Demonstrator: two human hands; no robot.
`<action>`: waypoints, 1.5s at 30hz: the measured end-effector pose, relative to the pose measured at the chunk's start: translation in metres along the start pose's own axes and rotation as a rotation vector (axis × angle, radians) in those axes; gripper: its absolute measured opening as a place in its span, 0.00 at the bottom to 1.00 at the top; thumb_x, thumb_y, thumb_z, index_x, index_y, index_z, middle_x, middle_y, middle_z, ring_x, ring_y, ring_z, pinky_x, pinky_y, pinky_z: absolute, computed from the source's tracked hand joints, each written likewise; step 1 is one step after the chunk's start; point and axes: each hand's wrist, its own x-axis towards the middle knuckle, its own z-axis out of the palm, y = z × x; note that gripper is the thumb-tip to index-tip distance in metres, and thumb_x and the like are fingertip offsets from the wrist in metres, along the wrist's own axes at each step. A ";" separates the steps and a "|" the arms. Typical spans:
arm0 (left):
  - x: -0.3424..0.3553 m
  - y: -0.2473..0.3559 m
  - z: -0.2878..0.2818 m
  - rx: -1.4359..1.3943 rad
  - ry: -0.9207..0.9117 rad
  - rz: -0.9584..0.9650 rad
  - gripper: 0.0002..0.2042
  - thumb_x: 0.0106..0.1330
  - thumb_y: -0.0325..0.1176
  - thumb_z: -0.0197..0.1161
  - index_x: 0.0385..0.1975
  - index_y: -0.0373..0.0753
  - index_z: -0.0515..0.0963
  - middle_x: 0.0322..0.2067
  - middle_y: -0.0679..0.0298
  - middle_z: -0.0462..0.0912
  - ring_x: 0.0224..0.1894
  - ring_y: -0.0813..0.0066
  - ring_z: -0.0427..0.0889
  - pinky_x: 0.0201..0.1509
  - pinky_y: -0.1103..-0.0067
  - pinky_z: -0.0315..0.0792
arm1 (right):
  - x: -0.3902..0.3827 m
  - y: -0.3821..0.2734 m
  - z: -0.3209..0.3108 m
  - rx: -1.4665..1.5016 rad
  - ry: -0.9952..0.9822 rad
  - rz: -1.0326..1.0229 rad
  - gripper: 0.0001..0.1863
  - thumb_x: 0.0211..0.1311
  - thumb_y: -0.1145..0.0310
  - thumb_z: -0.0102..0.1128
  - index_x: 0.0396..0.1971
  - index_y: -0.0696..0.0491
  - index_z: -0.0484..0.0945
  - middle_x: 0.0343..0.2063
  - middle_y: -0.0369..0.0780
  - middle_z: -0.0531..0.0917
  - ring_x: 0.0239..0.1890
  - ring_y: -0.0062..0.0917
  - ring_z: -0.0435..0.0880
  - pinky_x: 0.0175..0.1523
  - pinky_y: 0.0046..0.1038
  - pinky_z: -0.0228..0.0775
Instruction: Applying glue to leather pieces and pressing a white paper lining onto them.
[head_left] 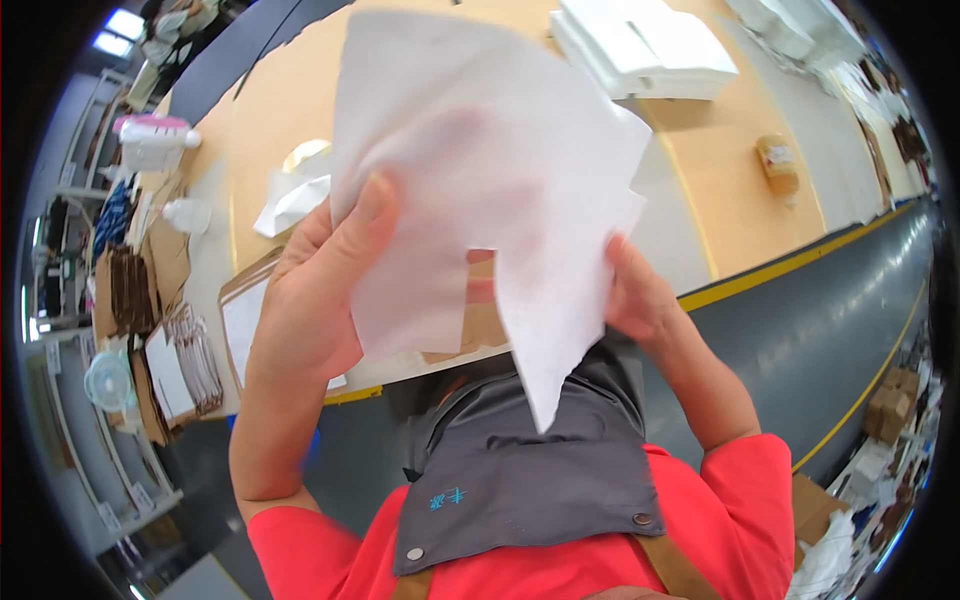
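Both the left hand (310, 300) and the right hand (635, 295) pinch a thin white sheet (480, 170) aloft, unfolded, above the table's (290, 100) near edge, nothing wrapped yet.

The large white sheet of thin tissue paper (480, 170) is matt, soft and half transparent; fingers show through it as a pink shade, and it has light creases. The left hand (310, 300) and the right hand (635, 295) are bare skin. The grey apron (530, 480) is smooth woven cloth with a weak shine and round metal snaps. The red shirt (720, 520) is matt cloth. The pale orange table top (720, 170) looks smooth and matt. The stack of white folded sheets (650, 50) looks like matt paper. The brown cardboard pieces (130, 290) are rough and dull.
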 end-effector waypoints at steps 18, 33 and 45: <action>-0.017 -0.114 -0.064 -0.429 0.247 -0.285 0.23 0.77 0.46 0.47 0.66 0.41 0.61 0.55 0.58 0.76 0.56 0.63 0.78 0.55 0.56 0.77 | -0.008 0.003 0.009 -0.610 0.349 0.004 0.23 0.66 0.73 0.60 0.59 0.62 0.71 0.49 0.38 0.80 0.49 0.17 0.77 0.54 0.21 0.69; 0.009 -0.118 -0.067 -0.444 0.270 -0.305 0.23 0.77 0.46 0.46 0.66 0.42 0.61 0.57 0.59 0.74 0.55 0.65 0.77 0.54 0.58 0.78 | 0.013 -0.003 0.000 -0.598 0.374 0.023 0.23 0.66 0.73 0.60 0.59 0.62 0.70 0.49 0.38 0.80 0.49 0.16 0.77 0.54 0.20 0.69; 0.011 -0.124 -0.069 -0.442 0.268 -0.328 0.24 0.77 0.47 0.47 0.67 0.42 0.60 0.59 0.59 0.71 0.58 0.61 0.75 0.56 0.57 0.76 | 0.014 -0.001 -0.002 -0.646 0.400 0.035 0.21 0.66 0.73 0.59 0.58 0.61 0.71 0.47 0.37 0.80 0.48 0.16 0.77 0.53 0.20 0.70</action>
